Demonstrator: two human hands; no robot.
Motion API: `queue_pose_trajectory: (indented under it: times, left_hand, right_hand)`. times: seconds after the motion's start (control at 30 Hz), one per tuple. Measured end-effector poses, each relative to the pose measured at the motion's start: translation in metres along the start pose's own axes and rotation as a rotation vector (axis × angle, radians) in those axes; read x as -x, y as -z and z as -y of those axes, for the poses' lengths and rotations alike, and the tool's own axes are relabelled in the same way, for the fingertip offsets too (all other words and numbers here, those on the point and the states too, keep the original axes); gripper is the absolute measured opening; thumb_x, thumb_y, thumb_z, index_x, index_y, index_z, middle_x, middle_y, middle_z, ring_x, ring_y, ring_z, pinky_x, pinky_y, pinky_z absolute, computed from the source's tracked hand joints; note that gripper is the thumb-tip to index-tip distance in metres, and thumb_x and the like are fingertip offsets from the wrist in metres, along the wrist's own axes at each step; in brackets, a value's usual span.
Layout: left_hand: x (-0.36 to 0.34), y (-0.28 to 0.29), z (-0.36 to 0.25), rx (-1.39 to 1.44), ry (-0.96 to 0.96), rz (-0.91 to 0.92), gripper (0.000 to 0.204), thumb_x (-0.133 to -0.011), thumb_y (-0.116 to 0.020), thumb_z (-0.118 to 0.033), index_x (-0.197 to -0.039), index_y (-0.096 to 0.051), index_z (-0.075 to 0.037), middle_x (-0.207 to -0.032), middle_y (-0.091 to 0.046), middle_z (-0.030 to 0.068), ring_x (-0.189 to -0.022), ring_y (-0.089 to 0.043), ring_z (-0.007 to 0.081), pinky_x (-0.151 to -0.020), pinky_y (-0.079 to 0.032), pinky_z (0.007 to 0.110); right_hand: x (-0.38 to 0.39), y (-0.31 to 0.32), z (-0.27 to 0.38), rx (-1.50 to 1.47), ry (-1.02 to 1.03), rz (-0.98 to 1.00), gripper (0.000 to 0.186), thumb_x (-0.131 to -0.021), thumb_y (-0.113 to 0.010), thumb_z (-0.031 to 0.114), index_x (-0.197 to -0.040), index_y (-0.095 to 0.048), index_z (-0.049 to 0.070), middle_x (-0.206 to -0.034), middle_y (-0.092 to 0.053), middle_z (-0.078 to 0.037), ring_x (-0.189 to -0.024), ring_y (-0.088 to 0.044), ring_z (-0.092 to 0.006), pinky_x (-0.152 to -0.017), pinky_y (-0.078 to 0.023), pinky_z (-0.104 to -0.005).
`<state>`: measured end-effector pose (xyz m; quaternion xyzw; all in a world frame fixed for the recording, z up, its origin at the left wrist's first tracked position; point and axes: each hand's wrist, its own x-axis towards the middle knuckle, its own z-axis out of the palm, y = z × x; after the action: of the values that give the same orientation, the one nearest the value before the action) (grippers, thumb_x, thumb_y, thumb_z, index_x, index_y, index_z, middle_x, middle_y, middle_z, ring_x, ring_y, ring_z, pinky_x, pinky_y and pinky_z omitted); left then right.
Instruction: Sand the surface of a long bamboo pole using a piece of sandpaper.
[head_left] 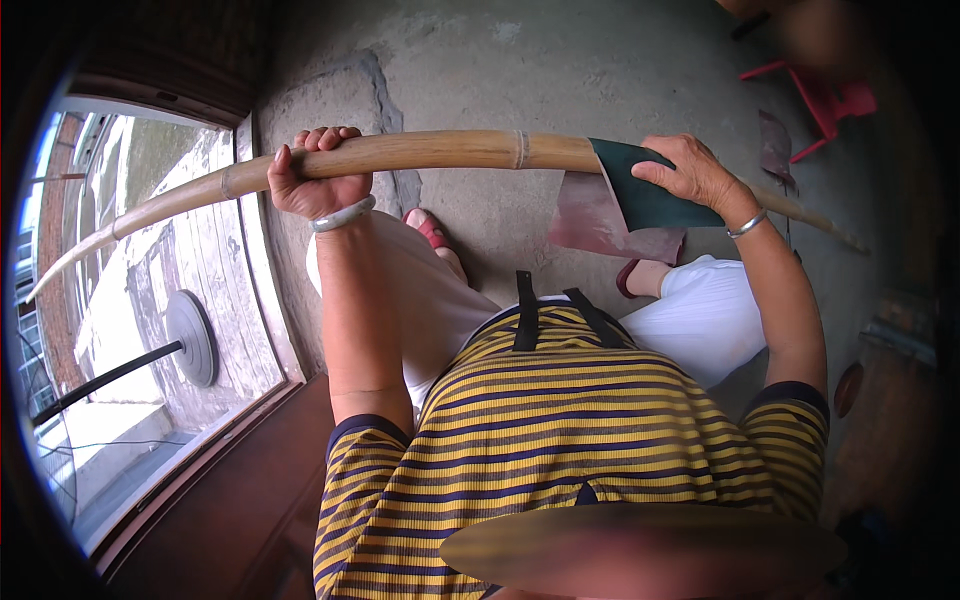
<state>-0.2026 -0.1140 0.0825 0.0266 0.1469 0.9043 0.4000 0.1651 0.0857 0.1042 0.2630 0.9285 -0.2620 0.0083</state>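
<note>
A long, pale bamboo pole point(440, 150) with ringed joints runs across in front of me, from far left to right. My left hand point(318, 185), a pale bangle at its wrist, is wrapped round the pole left of the middle. Farther right, a dark green sheet that looks like sandpaper point(640, 195) is folded over the pole. My right hand point(692, 172), with a silver bangle, presses the sheet against it, fingers curled over the far side. Below the pole hangs a mottled reddish flap point(585, 215); whether it belongs to the same sheet I cannot tell.
A cracked concrete floor point(470, 80) spreads ahead. A red plastic stool or chair point(825, 105) stands at the far right, with a reddish sheet scrap point(775, 150) near it. On the left, a doorway frame point(262, 260) borders a bright outdoor area; the pole's left end extends across it.
</note>
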Motion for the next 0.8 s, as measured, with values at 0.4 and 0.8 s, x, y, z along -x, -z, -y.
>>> queue_pose_trajectory:
  times: [0.4, 0.8]
  left_hand:
    - [-0.005, -0.007, 0.018, -0.179, -0.037, -0.528, 0.033, -0.072, -0.068, -0.028, -0.076, -0.046, -0.004, -0.064, -0.05, 0.0076, -0.064, -0.056, 0.0257, -0.084, -0.043, 0.051]
    - [-0.006, -0.012, 0.03, -0.156, -0.018, -0.418, 0.016, -0.068, -0.061, -0.016, -0.063, -0.048, -0.008, -0.056, -0.049, 0.0047, -0.055, -0.053, 0.0227, -0.067, -0.045, 0.043]
  right_hand:
    - [0.009, -0.039, -0.004, 0.222, 0.148, -0.41, 0.047, -0.073, -0.069, 0.048, -0.079, -0.059, 0.002, -0.067, -0.06, -0.015, -0.064, -0.062, -0.0328, -0.058, -0.05, -0.0377]
    - [0.012, -0.042, 0.0, 0.269, 0.212, -0.519, 0.044, -0.077, -0.066, 0.046, -0.084, -0.058, 0.003, -0.071, -0.06, -0.014, -0.065, -0.061, -0.032, -0.057, -0.049, -0.0371]
